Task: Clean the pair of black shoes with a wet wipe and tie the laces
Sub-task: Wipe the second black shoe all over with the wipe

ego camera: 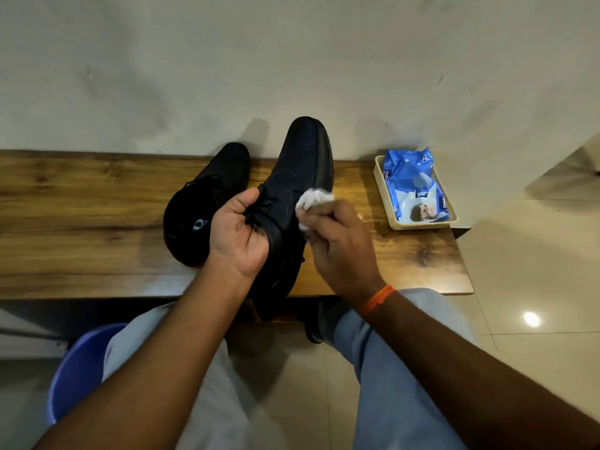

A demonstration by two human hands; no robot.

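Left hand (pixel 238 233) grips the raised black shoe (pixel 292 190), hiding its laces. Right hand (pixel 341 248) pinches a crumpled wet wipe (pixel 313 199) at 3 o'clock of the eyelets.

Single view only, worn on the head, looking forward and steeply down from a seated position. Wide-angle, with bent edges: wooden bench (pixel 81 203) bowed across the middle, pale wall (pixel 292 60) filling the upper third. Close to the work, forearms entering from the bottom corners and meeting near centre, where left hand (pixel 238 232) and right hand (pixel 341 245) sit around the raised shoe (pixel 298 167). Knees in light trousers (pixel 389 368) directly below, tiled floor (pixel 535 254) to the right, blue bucket (pixel 81 368) at lower left. Tray (pixel 418 226) toward the right of the bench. No second view to share with.
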